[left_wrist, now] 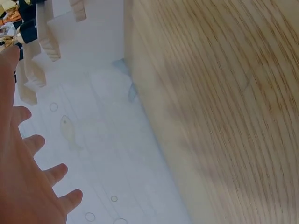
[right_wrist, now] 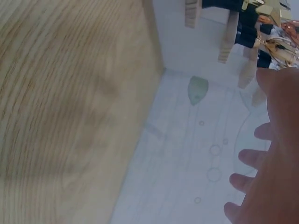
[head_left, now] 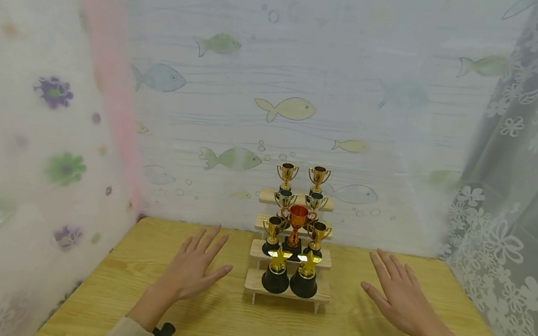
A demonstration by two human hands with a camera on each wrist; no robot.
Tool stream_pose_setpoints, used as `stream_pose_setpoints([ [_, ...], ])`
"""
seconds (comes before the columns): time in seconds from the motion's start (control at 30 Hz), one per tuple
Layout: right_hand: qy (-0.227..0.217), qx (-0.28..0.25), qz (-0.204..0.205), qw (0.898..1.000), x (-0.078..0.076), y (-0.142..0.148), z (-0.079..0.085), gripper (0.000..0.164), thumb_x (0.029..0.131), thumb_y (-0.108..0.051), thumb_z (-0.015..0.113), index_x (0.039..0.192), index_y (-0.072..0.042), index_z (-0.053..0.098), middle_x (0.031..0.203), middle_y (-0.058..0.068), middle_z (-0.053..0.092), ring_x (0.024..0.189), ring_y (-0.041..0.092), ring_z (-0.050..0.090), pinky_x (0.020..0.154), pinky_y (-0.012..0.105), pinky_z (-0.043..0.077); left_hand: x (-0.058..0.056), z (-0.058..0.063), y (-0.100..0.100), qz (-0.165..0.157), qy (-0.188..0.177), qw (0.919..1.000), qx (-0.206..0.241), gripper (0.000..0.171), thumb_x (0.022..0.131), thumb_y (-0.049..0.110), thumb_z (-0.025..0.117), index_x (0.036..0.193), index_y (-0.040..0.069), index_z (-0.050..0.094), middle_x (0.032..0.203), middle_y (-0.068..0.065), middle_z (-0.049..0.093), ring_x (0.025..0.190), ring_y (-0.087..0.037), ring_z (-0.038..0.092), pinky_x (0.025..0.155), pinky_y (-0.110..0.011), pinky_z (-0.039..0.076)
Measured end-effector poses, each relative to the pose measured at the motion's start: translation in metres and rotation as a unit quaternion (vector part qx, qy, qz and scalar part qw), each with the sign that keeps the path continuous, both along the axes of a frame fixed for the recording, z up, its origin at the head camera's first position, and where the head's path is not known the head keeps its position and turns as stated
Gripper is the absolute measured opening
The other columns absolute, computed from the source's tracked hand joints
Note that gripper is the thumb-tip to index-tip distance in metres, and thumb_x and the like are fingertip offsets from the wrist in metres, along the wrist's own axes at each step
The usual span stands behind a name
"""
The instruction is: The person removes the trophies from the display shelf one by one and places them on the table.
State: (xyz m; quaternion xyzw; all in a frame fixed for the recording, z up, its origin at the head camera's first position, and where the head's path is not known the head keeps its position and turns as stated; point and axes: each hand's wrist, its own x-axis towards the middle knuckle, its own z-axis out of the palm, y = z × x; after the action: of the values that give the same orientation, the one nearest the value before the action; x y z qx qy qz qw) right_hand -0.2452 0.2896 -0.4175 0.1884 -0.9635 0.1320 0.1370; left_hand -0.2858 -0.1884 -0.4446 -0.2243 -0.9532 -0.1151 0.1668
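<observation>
A small stepped wooden rack (head_left: pixel 255 284) stands mid-table with trophies on its tiers. Two gold star trophies with black bases, a left one (head_left: pixel 276 272) and a right one (head_left: pixel 306 277), sit on the lowest step. Behind them an orange-bronze cup (head_left: pixel 297 218) stands between two gold cups (head_left: pixel 272 232). Silver cups (head_left: pixel 285 198) occupy the tier above, and gold cups (head_left: pixel 319 178) the top. My left hand (head_left: pixel 195 266) is spread over the table left of the rack, holding nothing. On the other side my right hand (head_left: pixel 397 297) is likewise outstretched, touching none of the trophies.
The wooden table (head_left: pixel 205 324) runs back to a pale fish-print curtain (head_left: pixel 288 72). A flowered sheet (head_left: pixel 49 130) hangs along the left side, and a lacy curtain (head_left: pixel 505 239) along the right. Dark wrist-camera mounts (head_left: pixel 163 335) show below the hands.
</observation>
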Motion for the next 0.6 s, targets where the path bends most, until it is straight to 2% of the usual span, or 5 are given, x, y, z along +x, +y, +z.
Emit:
stream_pose_setpoints([
  [0.43,0.032,-0.024,0.018,0.999,0.002,-0.012,-0.003,0.075,0.103,-0.039,0.063,0.158,0.001,0.033,0.158,0.027,0.035,0.142,0.053,0.033,0.108,0.074,0.028,-0.003,-0.002,0.007,-0.011,-0.006,0.9997,0.023,0.078,0.101,0.062,0.05,0.163,0.02,0.03,0.17,-0.007,0.018,0.152,-0.043,0.025,0.117,-0.068,0.026],
  [0.6,0.031,-0.037,0.016,0.999,0.001,-0.017,-0.006,0.073,0.103,-0.038,0.064,0.157,0.001,0.034,0.158,0.027,0.036,0.14,0.053,0.037,0.107,0.073,0.032,-0.004,-0.002,0.01,-0.019,-0.01,0.9988,0.043,0.077,0.102,0.061,0.051,0.163,0.02,0.03,0.17,-0.007,0.02,0.151,-0.042,0.027,0.115,-0.069,0.029],
])
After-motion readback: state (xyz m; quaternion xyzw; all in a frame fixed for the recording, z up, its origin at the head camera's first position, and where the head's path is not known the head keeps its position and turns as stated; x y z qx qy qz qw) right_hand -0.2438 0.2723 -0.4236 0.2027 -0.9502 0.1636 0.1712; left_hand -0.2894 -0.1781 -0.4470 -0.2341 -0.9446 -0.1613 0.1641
